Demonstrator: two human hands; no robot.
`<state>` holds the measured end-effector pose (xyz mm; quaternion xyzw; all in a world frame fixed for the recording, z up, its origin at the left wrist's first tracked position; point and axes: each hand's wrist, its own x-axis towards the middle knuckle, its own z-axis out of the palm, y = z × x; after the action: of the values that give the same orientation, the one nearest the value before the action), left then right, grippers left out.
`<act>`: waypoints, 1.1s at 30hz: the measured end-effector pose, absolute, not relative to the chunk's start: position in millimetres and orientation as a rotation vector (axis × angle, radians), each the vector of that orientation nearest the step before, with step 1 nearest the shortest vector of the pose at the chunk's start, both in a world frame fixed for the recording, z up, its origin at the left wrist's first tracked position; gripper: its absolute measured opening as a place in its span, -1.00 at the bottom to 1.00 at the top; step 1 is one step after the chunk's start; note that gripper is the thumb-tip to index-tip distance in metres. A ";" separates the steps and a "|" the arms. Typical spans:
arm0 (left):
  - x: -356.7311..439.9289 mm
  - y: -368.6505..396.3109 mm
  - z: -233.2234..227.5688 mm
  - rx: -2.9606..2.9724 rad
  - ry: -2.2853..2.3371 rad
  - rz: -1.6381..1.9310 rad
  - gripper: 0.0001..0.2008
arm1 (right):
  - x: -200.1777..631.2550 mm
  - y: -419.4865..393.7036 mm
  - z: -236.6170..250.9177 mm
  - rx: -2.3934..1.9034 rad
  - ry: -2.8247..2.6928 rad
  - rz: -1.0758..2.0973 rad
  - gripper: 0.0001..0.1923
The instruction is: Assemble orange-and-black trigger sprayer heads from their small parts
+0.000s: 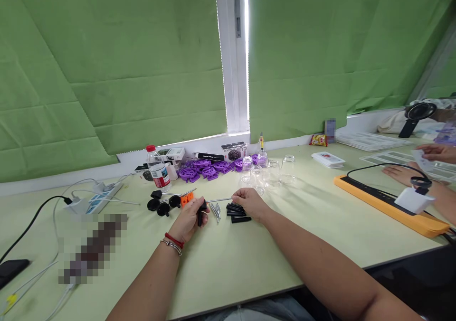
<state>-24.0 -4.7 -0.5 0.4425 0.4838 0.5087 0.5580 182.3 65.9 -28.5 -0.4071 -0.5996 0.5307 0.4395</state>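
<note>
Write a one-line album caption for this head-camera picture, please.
Left hand grips a black part, right hand touches black pieces on a green table.

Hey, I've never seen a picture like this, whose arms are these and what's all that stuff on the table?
This is a single picture from a camera worn on a person's head, looking forward and down, so the two bare arms reaching in from below are the wearer's own. The left hand, with bracelets on the wrist, grips a small black part. The right hand rests on a pile of black pieces, and its fingers seem to pinch a thin metal rod. Between the hands lie some screws. Further back on the pale green table are purple plastic parts, clear jars, a water bottle and black knobs. At the right edge, another person's hands work beside an orange tray.
</note>
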 end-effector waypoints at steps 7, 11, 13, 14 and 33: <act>-23.4 -4.6 -1.0 1.041 1.130 1.210 -0.67 | 180.5 63.9 -26.2 -1.042 -1.536 1.254 -0.83; -24.5 -2.9 -2.0 1.033 1.107 1.224 -0.68 | 179.8 61.7 -22.2 -0.952 -1.485 1.298 -0.85; -24.8 -2.6 -1.9 1.028 1.097 1.230 -0.67 | 179.8 61.0 -20.5 -0.910 -1.454 1.319 -0.83; -24.9 -2.6 -1.7 1.025 1.093 1.233 -0.67 | 179.9 60.8 -19.9 -0.893 -1.433 1.334 -0.82; -25.3 -4.0 0.5 1.031 1.114 1.211 -0.67 | 181.3 60.5 -20.8 -0.980 -1.418 1.396 -0.86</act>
<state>-25.3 -4.0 0.5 0.4384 0.4735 0.5147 0.5646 181.3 60.5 -20.8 -0.3956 -0.5723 0.5635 0.4456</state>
